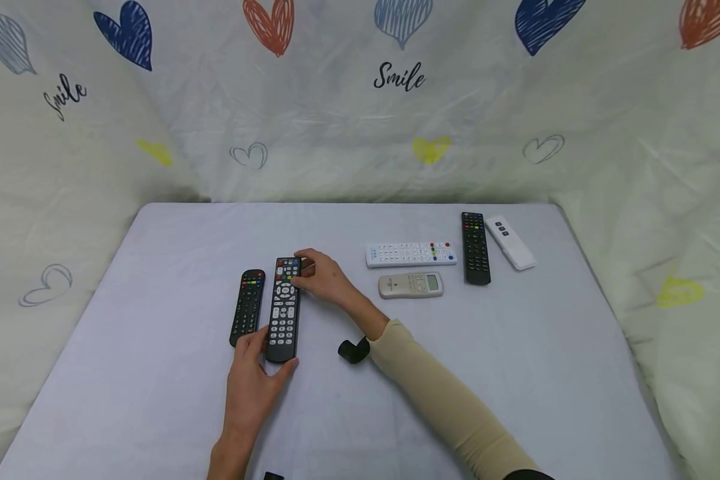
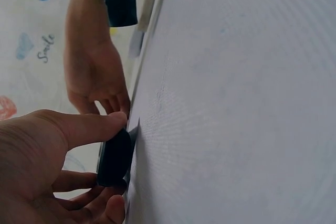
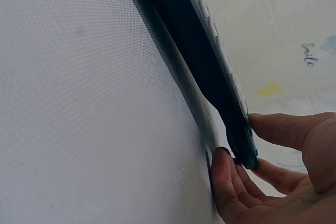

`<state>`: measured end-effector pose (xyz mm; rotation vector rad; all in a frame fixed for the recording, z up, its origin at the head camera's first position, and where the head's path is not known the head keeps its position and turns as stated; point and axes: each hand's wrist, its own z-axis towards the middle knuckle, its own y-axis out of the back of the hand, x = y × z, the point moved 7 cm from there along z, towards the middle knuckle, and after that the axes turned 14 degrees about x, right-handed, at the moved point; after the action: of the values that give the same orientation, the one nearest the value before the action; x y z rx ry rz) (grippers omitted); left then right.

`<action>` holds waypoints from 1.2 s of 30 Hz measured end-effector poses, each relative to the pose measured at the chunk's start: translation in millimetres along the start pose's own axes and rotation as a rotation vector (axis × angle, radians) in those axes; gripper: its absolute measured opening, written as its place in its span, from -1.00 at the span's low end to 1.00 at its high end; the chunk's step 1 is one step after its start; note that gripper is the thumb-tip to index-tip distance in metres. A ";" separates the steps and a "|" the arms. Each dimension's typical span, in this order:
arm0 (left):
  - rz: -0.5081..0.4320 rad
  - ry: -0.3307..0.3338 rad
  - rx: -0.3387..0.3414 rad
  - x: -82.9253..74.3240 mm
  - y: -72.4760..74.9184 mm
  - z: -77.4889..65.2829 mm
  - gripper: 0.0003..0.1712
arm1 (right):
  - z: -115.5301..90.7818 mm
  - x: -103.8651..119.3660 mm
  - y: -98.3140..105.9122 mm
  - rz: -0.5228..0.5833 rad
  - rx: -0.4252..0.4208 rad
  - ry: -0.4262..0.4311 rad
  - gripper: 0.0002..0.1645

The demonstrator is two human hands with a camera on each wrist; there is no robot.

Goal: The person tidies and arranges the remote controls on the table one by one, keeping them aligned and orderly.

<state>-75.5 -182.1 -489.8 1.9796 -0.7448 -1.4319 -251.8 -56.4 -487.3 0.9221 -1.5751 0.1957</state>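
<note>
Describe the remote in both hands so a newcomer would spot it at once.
In the head view, look left of centre on the pale table. There the left hand grips the near end of a black remote, the right hand its far end. Its whitish buttons set it apart from the dark-keyed remote just left of it.

My left hand (image 1: 249, 383) is the nearer one, its bare wrist (image 1: 231, 443) rising from the bottom edge; thumb and fingers close in from opposite sides in a grip. My right hand (image 1: 329, 275) reaches farther out, its arm slanting in from the lower right in a beige sleeve (image 1: 444, 400). Its thumb (image 3: 278, 128) presses from above, its fingers (image 3: 226, 174) bent underneath, in a pinch.
</note>
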 end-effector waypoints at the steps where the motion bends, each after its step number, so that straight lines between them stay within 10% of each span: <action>1: 0.001 -0.002 -0.002 -0.3 -0.1 0.3 -0.02 | -0.1 0.1 0.3 0.001 -0.002 -0.001 -0.32; 36: 0.026 0.017 -0.017 -1.0 -0.5 -0.1 0.03 | 3.7 -3.6 -0.3 -0.018 -0.010 -0.037 -0.34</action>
<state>-75.6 -181.0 -489.5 1.9595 -0.7458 -1.4005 -254.6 -57.2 -491.6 0.9365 -1.6004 0.1588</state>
